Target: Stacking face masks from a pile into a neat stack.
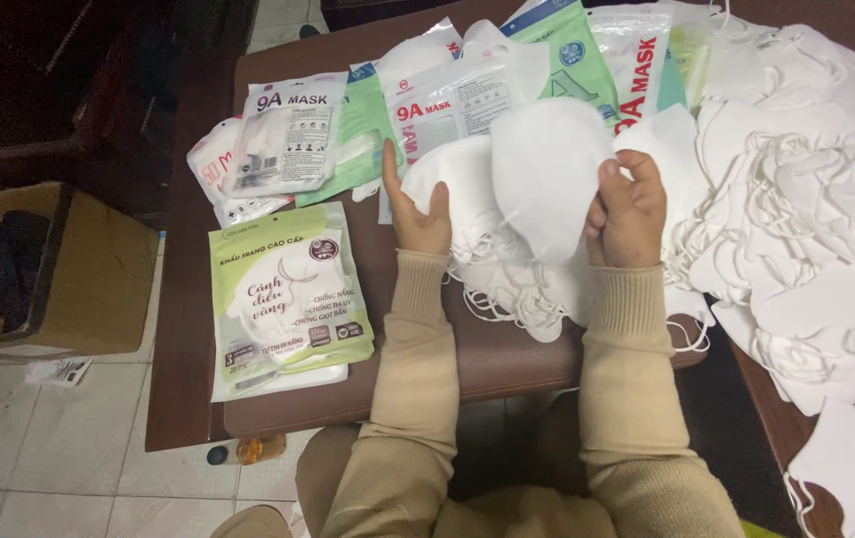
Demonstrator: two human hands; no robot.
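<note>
1. White fabric fills the middle of the frame: a folded face mask [547, 174] is held up between both hands, above a small stack of masks [492, 264] that rests on the brown tabletop [487, 359].
2. Closed on the mask's right edge, the right hand [629, 209] pinches it between thumb and fingers, which keeps the mask upright and facing the camera.
3. At the mask's left side the left hand [418, 214] is partly open, fingers stretched upward against another white mask just behind; I judge it is steadying the stack rather than gripping hard.
4. Loose ear loops [507, 299] trail out under the hands and hang toward the near edge of the tabletop.
5. On the right of the frame lies a big heap of loose masks [806, 189], touching the stack, so there is little open room on that side.
6. Along the upper middle lies a row of sealed mask packets [437, 100], overlapping each other; one green packet [286, 294] lies alone at the left, near the tabletop's left edge.
7. Bare tabletop shows only between the green packet and the hands.
8. Left of the tabletop, on the tiled floor [79, 438], stands a cardboard box [79, 269].
</note>
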